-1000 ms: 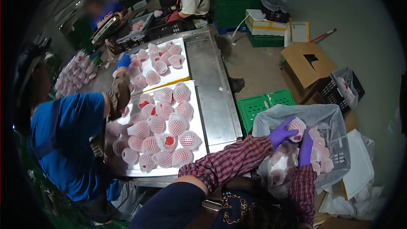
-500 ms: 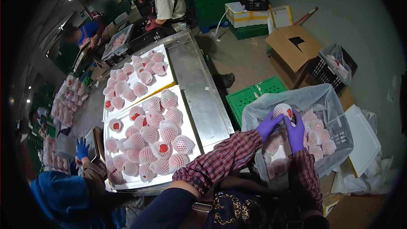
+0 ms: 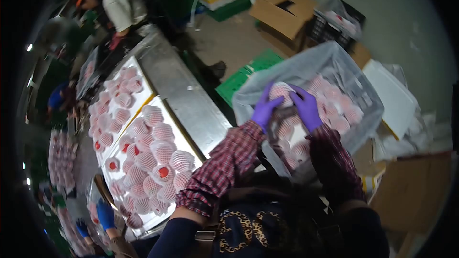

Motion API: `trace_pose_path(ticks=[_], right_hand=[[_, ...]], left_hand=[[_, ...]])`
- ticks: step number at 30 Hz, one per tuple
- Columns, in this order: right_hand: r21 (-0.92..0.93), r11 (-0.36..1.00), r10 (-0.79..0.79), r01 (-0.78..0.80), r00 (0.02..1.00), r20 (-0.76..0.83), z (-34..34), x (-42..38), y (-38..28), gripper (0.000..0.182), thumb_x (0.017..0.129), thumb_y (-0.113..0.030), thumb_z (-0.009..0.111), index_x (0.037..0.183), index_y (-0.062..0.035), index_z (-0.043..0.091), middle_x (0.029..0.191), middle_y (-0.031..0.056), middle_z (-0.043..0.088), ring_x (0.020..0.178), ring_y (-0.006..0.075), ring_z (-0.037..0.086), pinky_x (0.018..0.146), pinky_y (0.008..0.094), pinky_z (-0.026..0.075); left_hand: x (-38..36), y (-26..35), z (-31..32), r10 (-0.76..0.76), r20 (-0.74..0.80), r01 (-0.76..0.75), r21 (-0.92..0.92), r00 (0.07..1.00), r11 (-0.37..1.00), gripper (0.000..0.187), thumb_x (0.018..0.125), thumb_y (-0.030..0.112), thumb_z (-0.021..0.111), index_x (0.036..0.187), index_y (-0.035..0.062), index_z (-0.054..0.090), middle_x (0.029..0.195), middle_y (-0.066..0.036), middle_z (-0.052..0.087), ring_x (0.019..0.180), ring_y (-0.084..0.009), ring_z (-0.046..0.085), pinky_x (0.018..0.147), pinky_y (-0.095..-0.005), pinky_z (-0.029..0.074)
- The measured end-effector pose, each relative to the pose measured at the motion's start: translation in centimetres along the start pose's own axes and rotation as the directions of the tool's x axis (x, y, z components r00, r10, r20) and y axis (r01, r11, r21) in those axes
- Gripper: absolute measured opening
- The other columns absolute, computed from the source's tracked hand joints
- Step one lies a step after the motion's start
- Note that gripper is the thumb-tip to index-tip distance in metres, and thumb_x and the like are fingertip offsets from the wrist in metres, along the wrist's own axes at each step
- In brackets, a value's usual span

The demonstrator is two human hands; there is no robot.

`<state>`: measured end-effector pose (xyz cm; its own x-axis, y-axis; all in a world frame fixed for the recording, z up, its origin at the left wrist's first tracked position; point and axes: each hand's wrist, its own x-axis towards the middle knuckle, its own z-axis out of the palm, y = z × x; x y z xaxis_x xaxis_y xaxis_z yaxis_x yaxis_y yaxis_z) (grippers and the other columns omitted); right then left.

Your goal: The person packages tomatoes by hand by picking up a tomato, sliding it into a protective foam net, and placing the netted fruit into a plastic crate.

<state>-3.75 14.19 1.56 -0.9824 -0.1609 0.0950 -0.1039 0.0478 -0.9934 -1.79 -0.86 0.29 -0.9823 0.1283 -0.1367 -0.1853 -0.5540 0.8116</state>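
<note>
Both my purple-gloved hands are closed around one round fruit [image 3: 281, 94] in a white foam net, with pinkish red showing through. My left hand [image 3: 265, 108] grips it from the left, and my right hand [image 3: 307, 108] has its fingers on the right side. They are above a crate lined with translucent plastic [image 3: 344, 62]. More netted fruits [image 3: 330, 102] lie inside the crate, mostly to the right of and below my hands. Blur hides the exact kind of fruit.
Left of me, white trays [image 3: 125, 139] of netted fruit rest on a metal table [image 3: 191, 107]. A co-worker's blue-gloved hand [image 3: 105, 214] is beside them. Beyond the crate are a green crate [image 3: 256, 69], a cardboard box [image 3: 282, 16] and a black crate [image 3: 325, 31].
My view has turned, so the table and trays sit further left and tilt more. Both hands still hold the netted fruit over the crate; its red patch no longer shows clearly.
</note>
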Motion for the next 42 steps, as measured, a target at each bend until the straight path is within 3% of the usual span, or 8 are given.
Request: trace_pose_path(ticks=[17, 25, 29, 33, 35, 36, 40, 42], right_hand=[[0.239, 0.960, 0.162, -0.149, 0.986, -0.036, -0.7, -0.4, -1.4, 0.029, 0.088, -0.026, 0.053, 0.096, 0.0013, 0.058, 0.082, 0.0012, 0.058, 0.071, 0.0075, 0.052, 0.065, 0.0213, 0.042], [0.849, 0.384, 0.400, -0.362, 0.894, 0.200, -1.2, 0.5, -1.8, 0.030, 0.091, -0.024, 0.045, 0.099, 0.0037, 0.055, 0.096, 0.0080, 0.060, 0.086, 0.0135, 0.056, 0.076, 0.0281, 0.045], [0.098, 0.995, 0.019, -0.026, 0.997, 0.072, -1.8, 0.9, 5.2, 0.023, 0.088, -0.017, 0.048, 0.100, 0.0009, 0.056, 0.094, 0.0087, 0.060, 0.089, 0.0152, 0.057, 0.078, 0.0278, 0.044], [-0.332, 0.905, -0.244, 0.265, 0.964, 0.104, -0.7, 1.5, 11.9, 0.024, 0.084, -0.015, 0.053, 0.104, -0.0029, 0.057, 0.093, 0.0089, 0.061, 0.086, 0.0164, 0.057, 0.077, 0.0288, 0.044], [-0.263, 0.962, -0.121, 0.067, 0.974, -0.192, -1.3, 1.0, 1.9, 0.025, 0.084, -0.016, 0.054, 0.105, -0.0033, 0.057, 0.094, 0.0086, 0.061, 0.087, 0.0168, 0.057, 0.078, 0.0303, 0.043], [0.010, 0.992, -0.119, 0.122, 0.979, -0.164, -1.9, 1.3, 0.6, 0.036, 0.081, -0.018, 0.060, 0.114, -0.0069, 0.053, 0.103, 0.0073, 0.058, 0.094, 0.0190, 0.055, 0.083, 0.0314, 0.042], [-0.219, 0.908, -0.301, 0.358, 0.919, 0.253, -0.9, -0.8, -3.0, 0.067, 0.071, -0.016, 0.071, 0.129, -0.0096, 0.037, 0.122, 0.0078, 0.045, 0.108, 0.0196, 0.047, 0.092, 0.0295, 0.039], [0.005, 0.984, -0.173, 0.176, 0.960, 0.220, -1.0, -0.8, -2.7, 0.068, 0.070, -0.015, 0.072, 0.128, -0.0081, 0.038, 0.121, 0.0086, 0.046, 0.110, 0.0205, 0.047, 0.093, 0.0305, 0.039]], left_hand=[[-0.2, 0.4, 0.6, -0.158, -0.181, 0.173, 0.069, 0.971, 0.983, 0.047, 0.081, 0.022, 0.062, 0.120, 0.0081, 0.041, 0.117, -0.012, 0.049, 0.100, -0.0222, 0.055, 0.082, -0.0366, 0.049], [-1.1, 2.7, 0.9, -0.333, 0.182, 0.380, -0.433, 0.925, 0.817, 0.057, 0.080, 0.028, 0.060, 0.126, 0.0034, 0.036, 0.123, -0.016, 0.046, 0.110, -0.0278, 0.050, 0.093, -0.0427, 0.043], [-1.9, 3.0, 1.0, -0.228, 0.347, 0.407, -0.633, 0.910, 0.658, 0.059, 0.085, 0.041, 0.048, 0.129, 0.0043, 0.033, 0.129, -0.018, 0.040, 0.117, -0.0327, 0.043, 0.101, -0.0482, 0.031], [-1.1, 2.5, 0.8, -0.313, 0.243, 0.396, -0.597, 0.918, 0.698, 0.067, 0.084, 0.053, 0.046, 0.128, 0.0037, 0.035, 0.128, -0.016, 0.042, 0.117, -0.0337, 0.042, 0.101, -0.0487, 0.030], [-0.8, 2.1, 0.7, -0.323, 0.240, 0.402, -0.551, 0.916, 0.731, 0.065, 0.085, 0.052, 0.046, 0.125, 0.0019, 0.038, 0.123, -0.016, 0.047, 0.110, -0.0321, 0.048, 0.095, -0.0453, 0.038], [-0.6, 1.9, 0.7, -0.327, 0.238, 0.405, -0.529, 0.914, 0.746, 0.063, 0.085, 0.051, 0.045, 0.124, 0.0010, 0.039, 0.121, -0.017, 0.049, 0.107, -0.0312, 0.051, 0.093, -0.0436, 0.042], [0.3, -0.4, -0.4, -0.372, -0.003, 0.353, -0.303, 0.928, 0.885, 0.055, 0.087, 0.044, 0.048, 0.117, -0.0016, 0.046, 0.107, -0.016, 0.058, 0.089, -0.0229, 0.060, 0.076, -0.0335, 0.051], [0.6, -1.3, -1.6, -0.381, -0.021, 0.359, -0.289, 0.924, 0.888, 0.048, 0.088, 0.037, 0.050, 0.118, 0.0006, 0.046, 0.108, -0.015, 0.057, 0.094, -0.0240, 0.059, 0.080, -0.0355, 0.049]])
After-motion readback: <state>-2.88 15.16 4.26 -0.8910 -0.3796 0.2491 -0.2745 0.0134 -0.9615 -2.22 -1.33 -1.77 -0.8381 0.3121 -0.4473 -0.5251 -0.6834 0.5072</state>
